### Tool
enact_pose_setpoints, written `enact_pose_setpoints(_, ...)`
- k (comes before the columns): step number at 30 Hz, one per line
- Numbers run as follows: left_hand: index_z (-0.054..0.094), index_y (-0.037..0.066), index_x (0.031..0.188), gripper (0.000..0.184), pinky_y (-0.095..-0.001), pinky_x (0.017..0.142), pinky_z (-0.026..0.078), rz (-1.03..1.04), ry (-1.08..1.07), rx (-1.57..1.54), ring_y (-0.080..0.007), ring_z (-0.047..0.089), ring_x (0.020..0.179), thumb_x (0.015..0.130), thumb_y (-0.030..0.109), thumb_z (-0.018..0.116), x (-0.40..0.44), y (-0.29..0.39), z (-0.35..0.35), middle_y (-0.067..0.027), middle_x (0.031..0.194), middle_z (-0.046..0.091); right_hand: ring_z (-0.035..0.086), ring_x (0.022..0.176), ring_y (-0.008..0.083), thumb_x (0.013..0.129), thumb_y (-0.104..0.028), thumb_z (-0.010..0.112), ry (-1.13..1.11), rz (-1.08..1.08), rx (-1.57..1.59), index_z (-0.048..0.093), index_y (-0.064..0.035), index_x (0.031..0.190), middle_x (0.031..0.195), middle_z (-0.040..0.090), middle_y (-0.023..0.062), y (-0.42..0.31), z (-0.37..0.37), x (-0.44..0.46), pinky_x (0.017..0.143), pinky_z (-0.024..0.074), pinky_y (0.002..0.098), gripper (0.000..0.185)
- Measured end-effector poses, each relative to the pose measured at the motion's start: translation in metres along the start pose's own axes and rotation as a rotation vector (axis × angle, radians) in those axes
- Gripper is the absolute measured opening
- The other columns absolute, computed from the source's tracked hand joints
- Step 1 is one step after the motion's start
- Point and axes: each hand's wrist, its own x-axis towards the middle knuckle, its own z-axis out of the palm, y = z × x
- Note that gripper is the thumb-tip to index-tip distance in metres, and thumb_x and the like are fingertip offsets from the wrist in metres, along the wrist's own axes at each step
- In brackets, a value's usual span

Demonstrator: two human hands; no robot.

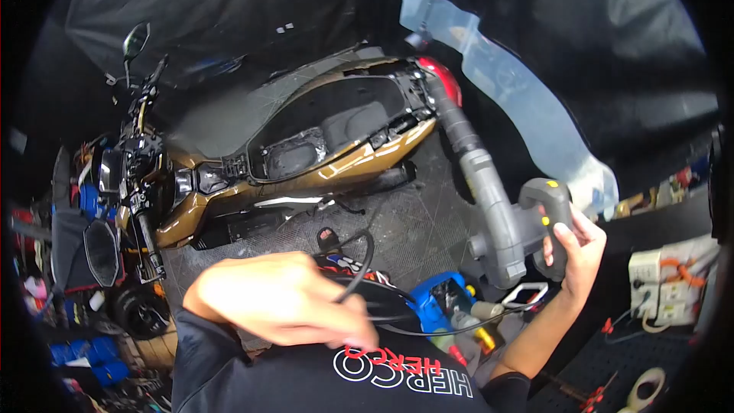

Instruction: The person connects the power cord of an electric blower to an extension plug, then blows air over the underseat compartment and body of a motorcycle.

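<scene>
Head view is showing the person's right hand point(582, 256) wrapping its grip around the handle of a grey blower point(495, 218), which is standing out at the right of the scene. The blower's black nozzle point(459, 126) is pointing far and left, its tip overlapping the rear of a gold scooter point(375, 166) beside a red tail light point(446, 80); whether the two are touching, one cannot tell. Near the middle, the left hand point(283, 302) is blurring a little while its grip is closing around a black cable point(368, 248), which is looping up on the far side of the fingers. The scooter is standing on a dark tiled floor point(413, 218), its storage compartment point(294, 154) lying open. Near and right of the left hand, a blue container point(423, 302) is sitting beside several bottles point(483, 336). Far right, a translucent sheet point(520, 92) is hanging against black curtains point(604, 53).
</scene>
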Motion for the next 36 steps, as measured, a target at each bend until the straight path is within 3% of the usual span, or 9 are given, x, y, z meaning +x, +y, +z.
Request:
enact_pose_setpoints(7,0.067,-0.006,0.117,0.023,-0.0231,0.044,0.045,0.282,0.051,-0.277,-0.0118,0.061,0.056,0.097,-0.001,0.058,-0.118,0.017,-0.045,-0.0188,0.107,0.070,0.054,0.053,0.0033,0.079,-0.011,0.082,-0.489,0.007,-0.393,0.067,0.0036,0.124,0.081,0.071,0.0066,-0.032,0.149,0.149,0.044,0.0416,0.0199,0.050)
enact_pose_setpoints(9,0.074,-0.003,0.109,0.019,-0.0265,0.039,0.041,0.301,0.305,-0.327,-0.0085,0.051,0.044,0.096,0.006,0.063,-0.130,0.022,-0.041,-0.0033,0.070,0.060,0.057,0.055,0.0039,0.078,-0.014,0.082,-0.599,-0.046,-0.528,0.070,0.0019,0.120,0.084,0.073,0.0073,-0.029,0.189,0.190,0.047,0.0453,0.0209,0.046)
enact_pose_setpoints(13,0.073,-0.004,0.106,0.019,-0.0264,0.045,0.045,0.309,0.442,-0.301,-0.0137,0.061,0.053,0.092,0.003,0.063,-0.173,0.017,-0.038,-0.0098,0.082,0.067,0.069,0.084,0.0126,0.075,-0.018,0.080,-0.788,-0.250,-0.722,0.071,0.0003,0.116,0.097,0.076,0.0119,-0.020,0.279,0.252,0.080,0.0553,0.0292,0.046)
enact_pose_setpoints(17,0.068,-0.005,0.094,0.014,-0.0255,0.047,0.049,0.151,0.812,-0.148,-0.0164,0.060,0.053,0.089,-0.008,0.056,-0.179,0.030,-0.024,-0.0163,0.084,0.067,0.070,0.077,0.0152,0.074,-0.027,0.083,-0.957,-0.488,-0.818,0.073,-0.0029,0.115,0.093,0.076,0.0121,0.044,0.358,0.322,0.074,0.0563,0.0309,0.048)
enact_pose_setpoints(19,0.051,-0.012,0.128,0.031,-0.0347,0.069,0.060,0.003,0.754,-0.319,-0.0299,0.074,0.086,0.097,-0.006,0.054,-0.200,0.032,0.002,-0.0284,0.118,0.067,0.073,0.090,0.0226,0.075,-0.030,0.083,-1.059,-0.647,-0.889,0.071,-0.0020,0.116,0.100,0.074,0.0170,0.074,0.394,0.350,0.083,0.0552,0.0325,0.052)
enact_pose_setpoints(21,0.046,-0.014,0.129,0.038,-0.0388,0.080,0.060,-0.749,0.793,-0.644,-0.0336,0.074,0.097,0.095,-0.003,0.059,-0.185,0.072,0.001,-0.0269,0.117,0.068,0.073,0.090,0.0280,0.075,-0.034,0.080,-1.160,-0.613,-0.806,0.072,-0.0086,0.118,0.102,0.074,0.0170,0.116,0.423,0.379,0.084,0.0547,0.0361,0.051)
enact_pose_setpoints(25,0.038,-0.006,0.139,0.066,-0.0309,0.067,0.056,-1.511,0.894,-0.005,-0.0287,0.074,0.072,0.087,0.011,0.074,-0.116,0.078,-0.001,-0.0134,0.082,0.075,0.073,0.093,0.0291,0.074,-0.034,0.081,-1.314,-0.392,-0.835,0.071,-0.0102,0.121,0.105,0.074,0.0176,0.174,0.463,0.420,0.085,0.0547,0.0359,0.054)
enact_pose_setpoints(27,0.052,-0.004,0.129,0.044,-0.0258,0.053,0.050,-1.684,1.398,-0.191,-0.0158,0.066,0.054,0.088,0.000,0.067,-0.092,0.070,0.023,-0.0110,0.072,0.071,0.065,0.061,0.0121,0.076,-0.029,0.083,-1.394,-0.513,-0.665,0.068,-0.0059,0.126,0.083,0.075,0.0123,0.229,0.476,0.440,0.063,0.0548,0.0296,0.057)
enact_pose_setpoints(36,0.063,0.002,0.103,0.016,-0.0210,0.056,0.029,-2.255,1.810,0.300,-0.0030,0.039,0.062,0.103,0.017,0.056,-0.012,0.127,0.070,0.0026,0.077,0.052,0.071,0.081,0.0229,0.075,-0.028,0.080,-1.513,-0.449,-0.588,0.068,-0.0131,0.126,0.094,0.074,0.0143,0.389,0.504,0.468,0.077,0.0548,0.0352,0.054)
